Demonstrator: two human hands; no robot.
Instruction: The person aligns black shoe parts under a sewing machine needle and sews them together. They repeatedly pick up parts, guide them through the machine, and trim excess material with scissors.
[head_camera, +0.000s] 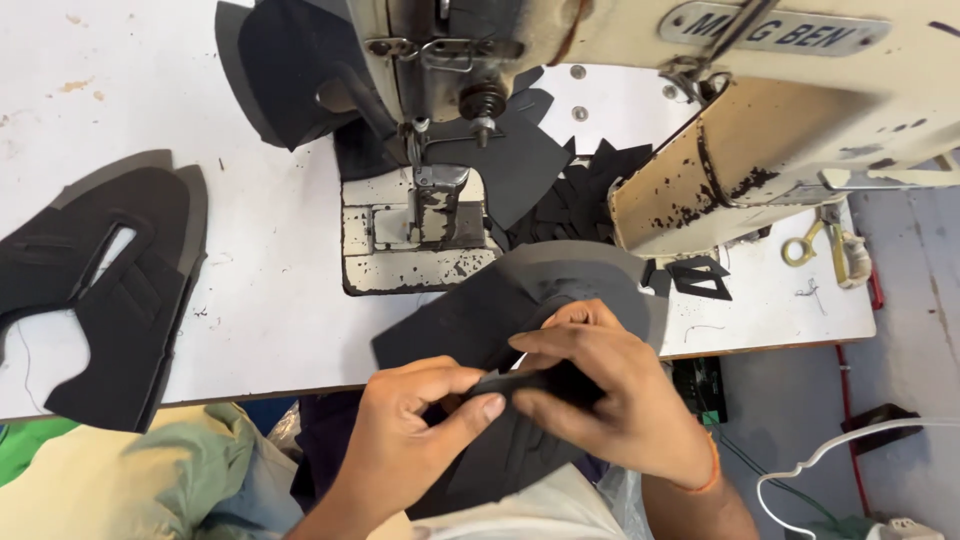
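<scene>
Nearest: left hand (415, 425) and right hand (600, 395), fingers pinched shut on a dark grey curved fabric shoe-upper piece (500, 310) overhanging the white table's (270, 300) front edge. Beyond: cream sewing machine (700, 110). Left: stacked matching pieces (110, 290), bare tabletop between.

Sewing workshop: industrial sewing machine (640, 120)

The left hand (405, 425) and right hand (600, 395) cover the middle of the curved black fabric shoe piece (500, 310), whose lower end the picture's bottom edge cuts off.
</scene>
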